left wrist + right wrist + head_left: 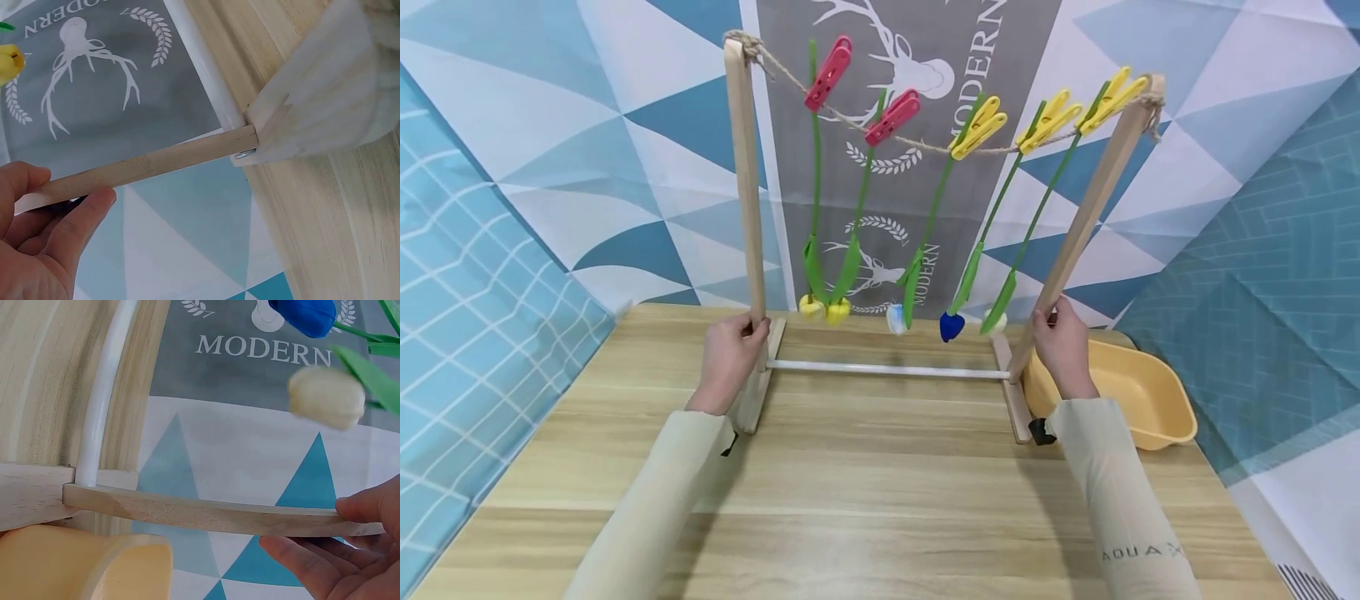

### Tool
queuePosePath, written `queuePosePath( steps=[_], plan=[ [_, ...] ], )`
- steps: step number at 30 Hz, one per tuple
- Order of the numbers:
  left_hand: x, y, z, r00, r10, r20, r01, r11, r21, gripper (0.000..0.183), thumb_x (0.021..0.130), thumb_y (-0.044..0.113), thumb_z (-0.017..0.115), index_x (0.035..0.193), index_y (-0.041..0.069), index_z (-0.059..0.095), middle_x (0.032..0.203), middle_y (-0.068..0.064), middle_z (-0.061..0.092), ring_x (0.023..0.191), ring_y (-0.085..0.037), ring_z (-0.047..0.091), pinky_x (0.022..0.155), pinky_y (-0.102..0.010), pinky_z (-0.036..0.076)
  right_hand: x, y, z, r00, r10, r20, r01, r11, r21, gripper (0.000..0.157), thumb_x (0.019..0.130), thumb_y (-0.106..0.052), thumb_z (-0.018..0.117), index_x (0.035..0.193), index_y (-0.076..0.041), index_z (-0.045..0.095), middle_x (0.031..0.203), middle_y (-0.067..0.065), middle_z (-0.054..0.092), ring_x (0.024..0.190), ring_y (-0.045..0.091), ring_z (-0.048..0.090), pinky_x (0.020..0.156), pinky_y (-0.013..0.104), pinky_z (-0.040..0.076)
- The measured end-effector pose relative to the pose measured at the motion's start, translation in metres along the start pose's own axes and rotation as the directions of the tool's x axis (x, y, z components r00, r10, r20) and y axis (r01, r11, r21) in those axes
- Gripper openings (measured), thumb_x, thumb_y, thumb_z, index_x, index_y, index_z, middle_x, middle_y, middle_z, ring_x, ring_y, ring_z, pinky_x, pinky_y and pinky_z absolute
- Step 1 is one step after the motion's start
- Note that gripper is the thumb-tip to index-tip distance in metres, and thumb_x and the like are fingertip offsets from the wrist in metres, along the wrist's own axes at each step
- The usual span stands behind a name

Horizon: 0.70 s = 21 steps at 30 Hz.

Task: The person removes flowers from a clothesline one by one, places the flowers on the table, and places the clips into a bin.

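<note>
A wooden stand has two posts joined low down by a white rod. My left hand grips the left post near its foot, fingers and thumb on either side. The right post is held low by my right hand in the same way. Between the post tops runs a twine. Two red clothespins and three yellow clothespins clip several artificial tulips to it, heads down. Among them are a blue tulip and a yellow tulip.
A yellow plastic basin stands right of the stand, close behind my right hand. The stand's feet rest on the wood-grain table. Behind it hangs a patterned cloth; blue tiled sheeting lines the left side.
</note>
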State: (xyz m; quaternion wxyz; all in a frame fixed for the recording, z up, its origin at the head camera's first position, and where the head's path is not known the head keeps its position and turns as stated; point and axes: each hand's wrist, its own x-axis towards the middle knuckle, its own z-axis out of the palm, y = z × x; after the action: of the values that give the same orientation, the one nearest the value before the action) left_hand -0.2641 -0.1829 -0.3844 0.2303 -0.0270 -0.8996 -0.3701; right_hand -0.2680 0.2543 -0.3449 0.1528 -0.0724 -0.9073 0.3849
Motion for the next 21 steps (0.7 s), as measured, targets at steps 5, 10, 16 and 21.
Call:
queuePosePath(
  steps=[5, 10, 16, 21],
  plan=[
    [-0.0049, 0.0001, -0.004, 1.0, 0.004, 0.003, -0.004, 1.0, 0.002, 0.029, 0.093, 0.021, 0.055, 0.077, 0.001, 0.067, 0.076, -0.017, 0.07, 0.055, -0.017, 0.053, 0.043, -0.023, 0.038, -0.0029, 0.0, -0.0004, 1.0, -0.001, -0.005, 0.001, 1.0, 0.003, 0.041, 0.099, -0.021, 0.041, 0.133, 0.002, 0.042, 0.113, 0.029, 0.057, 0.1, 0.042, 0.06, 0.072, 0.046, 0.053],
    [-0.008, -0.0018, -0.004, 1.0, -0.013, 0.016, 0.013, 1.0, -0.022, 0.027, 0.094, 0.021, 0.055, 0.081, 0.001, 0.068, 0.085, -0.02, 0.071, 0.069, -0.027, 0.064, 0.047, -0.022, 0.042, -0.0047, 0.0022, 0.001, 1.0, -0.024, -0.019, 0.024, 1.0, -0.001, 0.039, 0.099, -0.023, 0.041, 0.129, 0.002, 0.045, 0.108, 0.028, 0.059, 0.097, 0.041, 0.062, 0.065, 0.039, 0.052],
    [-0.009, -0.005, -0.0009, 0.999, -0.031, 0.012, 0.032, 0.998, -0.056, 0.026, 0.094, 0.023, 0.056, 0.091, 0.0, 0.069, 0.093, -0.02, 0.071, 0.086, -0.031, 0.068, 0.054, -0.018, 0.046, -0.0077, 0.0038, 0.0026, 0.999, -0.039, -0.03, 0.039, 0.999, 0.015, 0.039, 0.099, -0.024, 0.041, 0.129, 0.001, 0.045, 0.109, 0.028, 0.059, 0.097, 0.04, 0.062, 0.063, 0.035, 0.051],
    [-0.011, -0.0063, 0.0004, 1.0, -0.029, -0.003, 0.028, 0.997, -0.078, 0.025, 0.092, 0.024, 0.058, 0.096, 0.002, 0.07, 0.092, -0.018, 0.071, 0.086, -0.029, 0.069, 0.053, -0.016, 0.045, -0.0092, 0.005, 0.0038, 0.999, -0.032, -0.03, 0.033, 0.999, 0.028, 0.04, 0.099, -0.024, 0.042, 0.131, 0.0, 0.044, 0.112, 0.028, 0.059, 0.1, 0.041, 0.062, 0.069, 0.042, 0.053]
  ],
)
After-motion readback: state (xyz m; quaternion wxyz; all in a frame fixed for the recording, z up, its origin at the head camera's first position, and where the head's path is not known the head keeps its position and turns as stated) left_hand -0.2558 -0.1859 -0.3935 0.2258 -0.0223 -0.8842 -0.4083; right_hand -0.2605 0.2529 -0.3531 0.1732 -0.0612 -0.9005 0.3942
